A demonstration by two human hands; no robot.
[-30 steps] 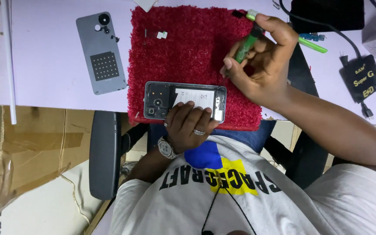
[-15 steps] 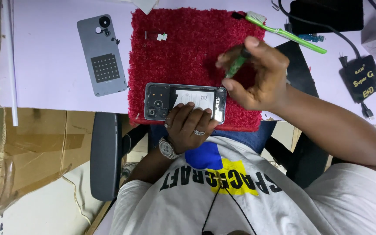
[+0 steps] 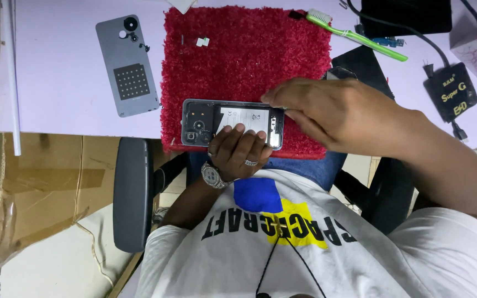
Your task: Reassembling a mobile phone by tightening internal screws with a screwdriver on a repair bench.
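Grey back cover (image 3: 128,65) lies left — green toothbrush (image 3: 360,34) upper right.

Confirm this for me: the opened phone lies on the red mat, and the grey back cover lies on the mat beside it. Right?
Not quite. The opened phone does lie on the red mat, but the grey back cover lies off it, on the lilac table, as the head view shows.

A white rectangular label (image 3: 244,118) with small dark print lies inside the opened phone (image 3: 232,122) at the near edge of the red mat. A black, boxy adapter (image 3: 451,98) with yellow print on its top face sits on the tabletop (image 3: 62,110) at the far right. Brown cardboard (image 3: 40,187), flattened and creased like a package, lies below the tabletop edge on the left. A dark flat slab at the top right may be a screen; it cannot be told.
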